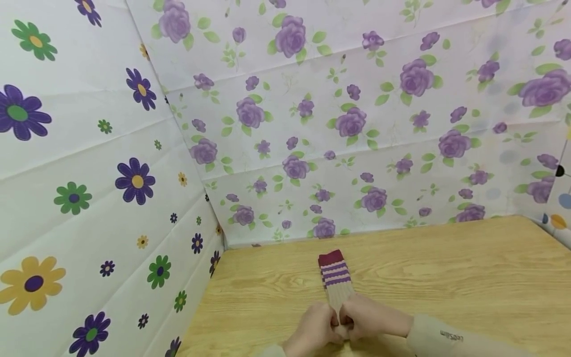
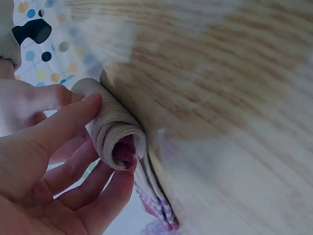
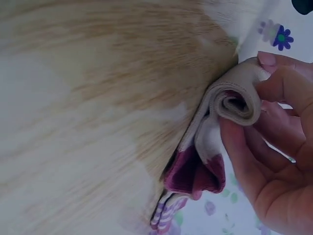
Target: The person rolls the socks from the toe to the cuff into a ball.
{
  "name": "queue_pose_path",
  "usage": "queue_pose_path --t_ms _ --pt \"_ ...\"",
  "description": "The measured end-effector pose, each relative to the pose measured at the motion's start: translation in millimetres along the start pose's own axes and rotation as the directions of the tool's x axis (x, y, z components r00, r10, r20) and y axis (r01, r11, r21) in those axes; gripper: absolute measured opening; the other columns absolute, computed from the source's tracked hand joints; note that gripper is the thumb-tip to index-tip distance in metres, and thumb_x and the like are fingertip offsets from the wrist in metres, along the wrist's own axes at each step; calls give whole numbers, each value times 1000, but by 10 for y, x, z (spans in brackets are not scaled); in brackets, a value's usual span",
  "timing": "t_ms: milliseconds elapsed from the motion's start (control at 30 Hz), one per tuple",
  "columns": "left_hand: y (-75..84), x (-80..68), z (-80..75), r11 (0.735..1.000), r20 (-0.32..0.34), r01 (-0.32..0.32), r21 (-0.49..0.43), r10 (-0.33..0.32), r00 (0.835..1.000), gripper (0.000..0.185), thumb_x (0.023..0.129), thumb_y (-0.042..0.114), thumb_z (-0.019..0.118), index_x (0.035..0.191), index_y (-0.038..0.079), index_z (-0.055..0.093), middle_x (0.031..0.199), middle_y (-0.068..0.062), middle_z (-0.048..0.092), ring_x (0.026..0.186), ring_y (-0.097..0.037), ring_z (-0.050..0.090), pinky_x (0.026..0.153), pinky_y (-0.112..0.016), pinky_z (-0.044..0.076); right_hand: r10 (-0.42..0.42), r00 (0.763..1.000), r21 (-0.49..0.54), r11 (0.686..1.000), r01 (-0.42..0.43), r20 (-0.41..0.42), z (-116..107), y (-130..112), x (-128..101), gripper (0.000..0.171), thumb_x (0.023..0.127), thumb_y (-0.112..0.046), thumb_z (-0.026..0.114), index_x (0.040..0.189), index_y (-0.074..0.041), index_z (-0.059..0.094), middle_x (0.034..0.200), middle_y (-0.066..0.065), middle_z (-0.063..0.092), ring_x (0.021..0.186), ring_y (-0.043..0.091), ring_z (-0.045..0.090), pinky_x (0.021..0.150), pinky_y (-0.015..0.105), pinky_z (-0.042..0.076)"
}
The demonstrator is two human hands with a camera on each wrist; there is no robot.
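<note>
A pair of beige socks [image 1: 337, 283] lies stacked on the table, with purple and white stripes and a maroon cuff at the far end. The near end is wound into a roll [image 2: 111, 113], with maroon fabric showing inside the coil. At the left end of that roll, my left hand [image 1: 314, 325] grips it between thumb and fingers. My right hand [image 1: 372, 316] pinches the other end, thumb and fingers around the coil. In the right wrist view, a maroon heel patch [image 3: 188, 174] bulges just beyond the roll.
The wooden table [image 1: 446, 277] carries the socks near its left side. A white sheet with purple roses [image 1: 294, 114] hangs behind it. Another sheet with daisy-like flowers [image 1: 89, 163] stands along the left, and a dotted sheet [image 1: 563, 198] borders the right edge.
</note>
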State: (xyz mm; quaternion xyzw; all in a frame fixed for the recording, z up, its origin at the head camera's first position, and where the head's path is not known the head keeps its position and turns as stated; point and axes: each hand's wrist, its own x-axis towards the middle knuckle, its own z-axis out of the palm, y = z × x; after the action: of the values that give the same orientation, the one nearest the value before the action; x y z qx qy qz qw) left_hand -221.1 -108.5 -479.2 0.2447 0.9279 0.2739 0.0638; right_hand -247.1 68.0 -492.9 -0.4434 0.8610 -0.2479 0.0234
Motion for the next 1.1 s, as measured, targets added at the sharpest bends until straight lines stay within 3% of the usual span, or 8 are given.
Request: queue_pose_path --t_ms 67,200,367,467,800,900,1000,1100 --pt "27 -5 11 999 1 -7 45 7 1000 41 70 14 85 50 11 50 46 15 29 46 -3 23 42 -16 23 -29 999 -12 1000 29 -16 -2 -12 4 17 72 -4 73 62 -15 64 54 -17 43 48 -9 24 43 8 20" --pt "43 27 26 985 3 -54 163 54 999 43 70 10 82 49 12 45 47 15 27 46 -2 22 41 -16 22 -78 996 20 997 79 -42 -30 1 29 22 76 -6 71 57 -11 60 50 -17 36 45 -12 19 40 7 13" --pt "36 53 28 964 18 -101 247 100 995 26 67 8 82 53 11 61 48 13 43 47 1 29 42 -13 29 -1 999 172 985 -8 54 -88 33 61 22 78 -5 69 56 -9 64 48 -16 38 41 -11 21 38 9 14" --pt "29 53 20 954 32 -128 271 124 992 20 69 11 83 58 11 66 50 12 49 48 2 30 44 -12 31 60 993 179 981 -78 102 -109 34 72 16 75 -4 70 60 -11 69 50 -17 41 42 -10 25 39 10 17" --pt "5 62 -74 976 142 -169 138 150 978 28 75 12 80 55 8 62 45 15 35 40 5 20 38 -11 17 120 972 188 969 -158 201 -149 -26 53 19 70 0 70 57 -10 60 49 -19 36 43 -5 22 41 13 16" --pt "18 76 -100 987 183 -137 82 120 976 27 76 9 78 55 4 63 44 14 34 39 5 20 37 -11 17 135 966 218 959 -184 221 -155 -41 34 16 72 -1 70 59 -8 63 50 -18 38 44 -5 24 42 14 17" --pt "36 93 -129 995 222 -88 43 77 972 19 77 7 78 61 1 70 44 10 47 39 4 25 38 -11 23 124 967 227 958 -175 222 -160 -57 12 13 73 -2 70 62 -5 64 51 -18 38 45 -5 25 43 14 18" --pt "48 119 -157 999 263 -30 -13 32 964 7 76 4 78 72 -1 75 56 -1 66 46 4 36 44 -10 34 102 973 245 957 -152 207 -173 -80 -16 12 76 -3 69 64 -3 67 53 -18 39 46 -6 25 43 14 19"
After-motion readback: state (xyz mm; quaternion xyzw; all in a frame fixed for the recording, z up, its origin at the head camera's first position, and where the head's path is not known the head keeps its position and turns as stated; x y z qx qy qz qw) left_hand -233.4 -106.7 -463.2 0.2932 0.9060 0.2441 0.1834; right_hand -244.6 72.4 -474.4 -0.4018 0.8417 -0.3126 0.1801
